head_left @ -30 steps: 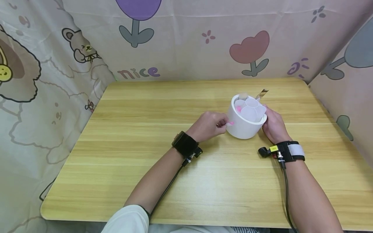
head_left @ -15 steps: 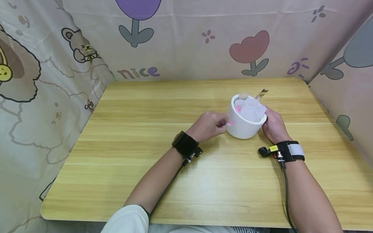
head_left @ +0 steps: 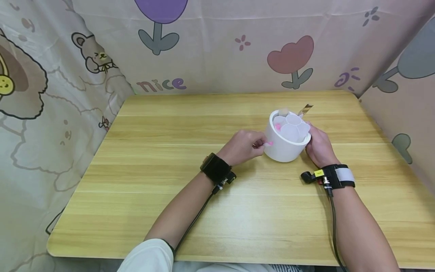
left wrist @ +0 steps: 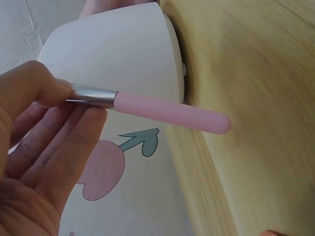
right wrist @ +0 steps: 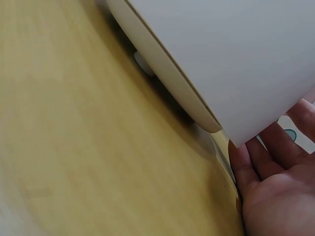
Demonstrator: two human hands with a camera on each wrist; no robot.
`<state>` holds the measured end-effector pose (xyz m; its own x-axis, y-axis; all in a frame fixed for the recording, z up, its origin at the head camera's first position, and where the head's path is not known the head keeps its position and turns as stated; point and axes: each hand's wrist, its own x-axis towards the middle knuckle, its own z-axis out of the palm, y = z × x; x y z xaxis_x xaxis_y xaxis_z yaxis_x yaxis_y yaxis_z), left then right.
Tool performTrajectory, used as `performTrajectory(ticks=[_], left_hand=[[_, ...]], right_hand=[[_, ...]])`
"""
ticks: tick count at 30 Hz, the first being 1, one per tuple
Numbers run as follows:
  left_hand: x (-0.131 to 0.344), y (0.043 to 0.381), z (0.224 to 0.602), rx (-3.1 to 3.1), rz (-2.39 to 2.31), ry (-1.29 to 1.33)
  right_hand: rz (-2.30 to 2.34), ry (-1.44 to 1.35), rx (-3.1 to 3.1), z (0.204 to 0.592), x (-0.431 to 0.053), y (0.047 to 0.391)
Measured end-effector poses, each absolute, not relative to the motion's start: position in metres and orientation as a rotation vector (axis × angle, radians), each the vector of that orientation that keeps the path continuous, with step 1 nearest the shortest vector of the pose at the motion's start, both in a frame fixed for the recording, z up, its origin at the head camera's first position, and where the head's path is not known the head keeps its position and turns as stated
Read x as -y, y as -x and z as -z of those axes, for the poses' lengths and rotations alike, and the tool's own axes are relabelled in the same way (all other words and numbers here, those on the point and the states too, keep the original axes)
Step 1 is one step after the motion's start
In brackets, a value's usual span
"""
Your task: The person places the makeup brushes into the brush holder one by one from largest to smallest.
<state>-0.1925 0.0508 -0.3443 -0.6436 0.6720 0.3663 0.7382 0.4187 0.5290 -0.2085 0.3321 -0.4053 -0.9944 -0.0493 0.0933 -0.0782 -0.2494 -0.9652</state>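
Observation:
My left hand (head_left: pixel 242 146) pinches a pink-handled brush (left wrist: pixel 172 113) by its silver ferrule, between thumb and fingers. The brush lies roughly level, its rounded handle end pointing away from the palm; its bristle end is hidden in the hand. Just beyond it stands a white round holder (head_left: pixel 283 151), upright on the table. My right hand (head_left: pixel 320 146) holds the holder's right side, its fingers (right wrist: pixel 275 145) curved against the wall. Inside the holder sits a white divider (head_left: pixel 295 128) with rounded compartments, with something pink, a pale rounded tip and a gold-brown striped piece around it.
The wooden table (head_left: pixel 163 181) reaches out to the left and in front of both hands. A printed cloth (head_left: pixel 210 56) hangs behind it and at both sides. Black cables (head_left: pixel 334 226) run from the wrist cameras along both forearms.

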Motion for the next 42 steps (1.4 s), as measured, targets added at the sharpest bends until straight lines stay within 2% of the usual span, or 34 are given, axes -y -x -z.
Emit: performTrajectory(ticks=[20,42], left_hand=[[-0.05,0.192,0.342,2.485,1.07,1.276],[-0.053,0.187,0.328,2.006,1.368,1.171]], right_hand=[[-2.559,-0.258,1.786,0.406,-0.33,0.208],[-2.553,-0.278,1.824,0.403,-0.33,0.208]])
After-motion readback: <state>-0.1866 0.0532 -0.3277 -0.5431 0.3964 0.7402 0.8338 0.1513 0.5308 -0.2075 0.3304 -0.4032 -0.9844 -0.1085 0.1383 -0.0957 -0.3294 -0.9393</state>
